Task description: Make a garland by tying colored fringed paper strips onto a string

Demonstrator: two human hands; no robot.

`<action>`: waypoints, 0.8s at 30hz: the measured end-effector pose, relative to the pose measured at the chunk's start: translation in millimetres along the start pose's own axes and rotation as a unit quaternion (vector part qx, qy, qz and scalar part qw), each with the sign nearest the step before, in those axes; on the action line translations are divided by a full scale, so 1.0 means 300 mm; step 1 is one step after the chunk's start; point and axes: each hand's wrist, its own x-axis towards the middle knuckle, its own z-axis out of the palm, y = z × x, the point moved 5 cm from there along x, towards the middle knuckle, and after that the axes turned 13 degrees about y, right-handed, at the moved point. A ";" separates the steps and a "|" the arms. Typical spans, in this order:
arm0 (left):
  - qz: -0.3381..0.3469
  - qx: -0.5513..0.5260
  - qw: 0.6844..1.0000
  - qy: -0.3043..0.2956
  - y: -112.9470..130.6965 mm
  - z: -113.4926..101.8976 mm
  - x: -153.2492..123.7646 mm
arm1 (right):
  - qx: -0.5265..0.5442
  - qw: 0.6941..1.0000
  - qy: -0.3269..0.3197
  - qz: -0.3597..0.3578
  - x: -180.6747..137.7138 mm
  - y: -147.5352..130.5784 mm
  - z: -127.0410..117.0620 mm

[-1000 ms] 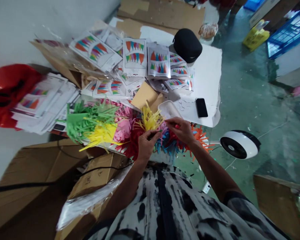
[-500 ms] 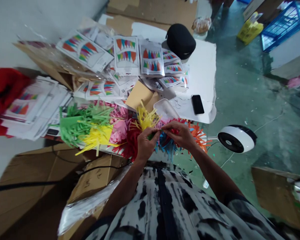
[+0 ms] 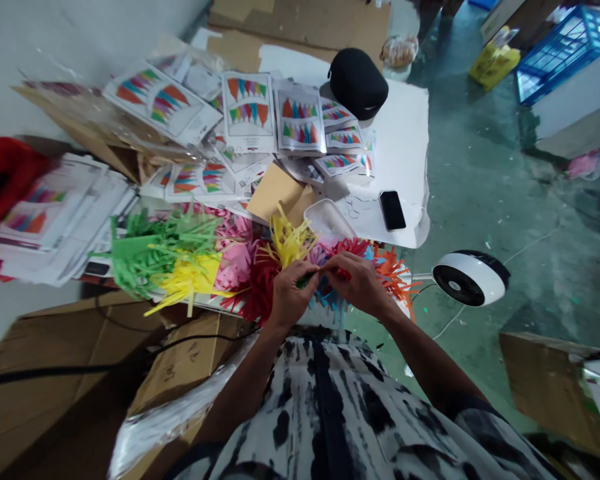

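My left hand (image 3: 290, 295) is closed round a small piece of green tissue paper (image 3: 305, 280), mostly hidden by the fingers. My right hand (image 3: 356, 283) meets it fingertip to fingertip in a pinch; what lies between those tips is too small to make out. Behind and beside the hands are fringed paper tassels: yellow (image 3: 291, 235), dark red (image 3: 261, 283), blue (image 3: 336, 300) and orange (image 3: 396, 272). Further left lie a green tassel bunch (image 3: 153, 250), another yellow tassel (image 3: 193, 277) and a pink one (image 3: 235, 261).
Packaged printed cards (image 3: 250, 113) cover the table's back, beside a black case (image 3: 359, 83) and a phone (image 3: 393, 210). A shallow white tray (image 3: 327, 220) stands just beyond the hands. A white fan (image 3: 470, 279) is at right, cardboard boxes (image 3: 190, 363) at lower left.
Both hands stay together over the tassels, and their fingertips have shifted slightly as they work the small piece. The whole view has moved a little; the objects on the table lie as before.
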 end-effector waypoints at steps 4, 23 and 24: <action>-0.045 -0.020 0.999 -0.017 -0.022 0.008 -0.008 | 0.012 1.000 -0.002 0.013 -0.003 0.017 -0.004; -0.150 -0.073 0.986 -0.019 -0.035 0.010 -0.033 | 0.030 0.999 -0.001 0.035 -0.023 0.035 -0.028; -0.150 -0.073 0.986 -0.016 -0.034 0.009 -0.035 | 0.033 0.999 -0.001 0.039 -0.025 0.037 -0.027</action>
